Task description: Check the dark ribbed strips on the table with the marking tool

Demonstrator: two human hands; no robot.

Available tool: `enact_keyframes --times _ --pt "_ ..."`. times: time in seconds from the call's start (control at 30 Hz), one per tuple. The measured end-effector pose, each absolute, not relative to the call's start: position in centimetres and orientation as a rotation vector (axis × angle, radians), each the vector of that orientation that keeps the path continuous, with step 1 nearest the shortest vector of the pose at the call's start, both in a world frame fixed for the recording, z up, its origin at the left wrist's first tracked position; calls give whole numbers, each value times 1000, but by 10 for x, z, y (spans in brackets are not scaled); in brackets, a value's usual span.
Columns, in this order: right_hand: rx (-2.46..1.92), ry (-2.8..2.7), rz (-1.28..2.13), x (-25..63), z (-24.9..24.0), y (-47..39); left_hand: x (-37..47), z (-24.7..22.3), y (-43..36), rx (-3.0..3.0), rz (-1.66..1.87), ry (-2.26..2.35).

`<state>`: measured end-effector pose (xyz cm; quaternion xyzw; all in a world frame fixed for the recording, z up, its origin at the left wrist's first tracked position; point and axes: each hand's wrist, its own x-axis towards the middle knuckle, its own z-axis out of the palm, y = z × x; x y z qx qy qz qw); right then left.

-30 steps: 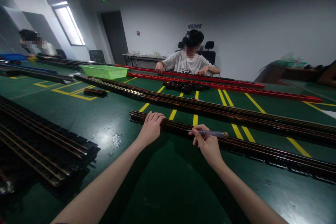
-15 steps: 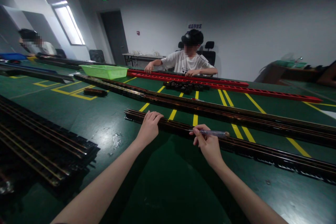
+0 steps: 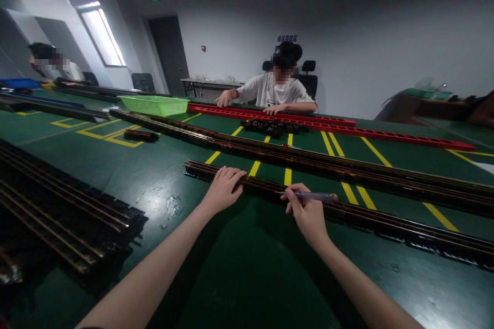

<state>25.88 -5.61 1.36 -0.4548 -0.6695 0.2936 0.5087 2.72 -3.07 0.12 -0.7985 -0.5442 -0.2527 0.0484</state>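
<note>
A long black rail with copper-coloured strips point(image 3: 370, 215) lies across the green table in front of me. My left hand point(image 3: 225, 188) rests on it near its left end, the fingers laid over the top and the thumb on the near side. My right hand point(image 3: 307, 211) is closed round a screwdriver with a clear handle point(image 3: 318, 196). The screwdriver lies nearly level, its thin tip pointing left just over the rail. Between my hands a stretch of the rail shows.
Beyond lies another long dark rail bundle point(image 3: 328, 161). Stacked rails point(image 3: 57, 216) fill the near left. Farther off are a green basket point(image 3: 154, 105), black parts point(image 3: 274, 127), red rails point(image 3: 405, 139) and a person point(image 3: 281, 87) with both hands on them.
My left hand has slid slightly right along the rail. My right hand and the screwdriver have barely moved. Across the table, the person's head and hands have shifted a little.
</note>
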Motion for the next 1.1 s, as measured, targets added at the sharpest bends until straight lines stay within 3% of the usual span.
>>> enact_keyframes --times 1.1 --pt "-1095 -1584 677 262 10 -53 27 -1 -30 -2376 -695 -1652"
